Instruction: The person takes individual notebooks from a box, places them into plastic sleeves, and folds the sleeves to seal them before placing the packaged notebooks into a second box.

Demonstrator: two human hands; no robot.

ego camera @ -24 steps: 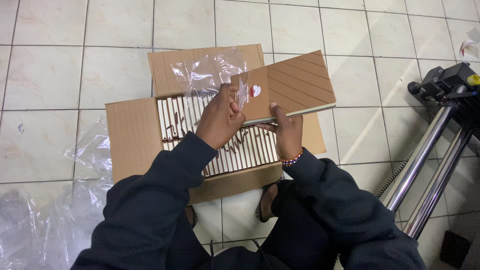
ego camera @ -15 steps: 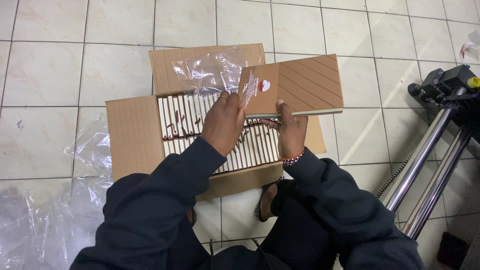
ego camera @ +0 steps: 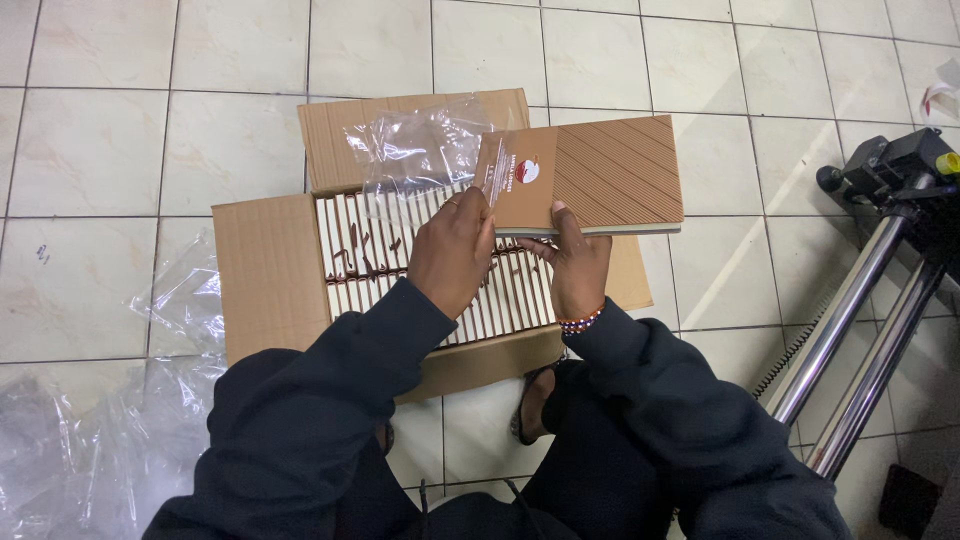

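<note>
A flat brown notebook (ego camera: 600,175), its cover striped with diagonal grooves and pale at the page edge, is held level above an open cardboard box (ego camera: 265,270). The right hand (ego camera: 578,265) grips its near edge from below, thumb on the cover. The left hand (ego camera: 455,250) pinches clear plastic wrap (ego camera: 415,150) at its left end. Beneath both hands, rows of notebook spines (ego camera: 350,245) fill the box, which sits on beige floor tiles (ego camera: 150,120). A tripod (ego camera: 870,290) stands right of the right hand.

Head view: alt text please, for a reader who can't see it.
Both hands, left hand and right hand, hold a brown book while clear plastic wrap peels off it, above an open cardboard box of upright books on a tiled floor.
</note>
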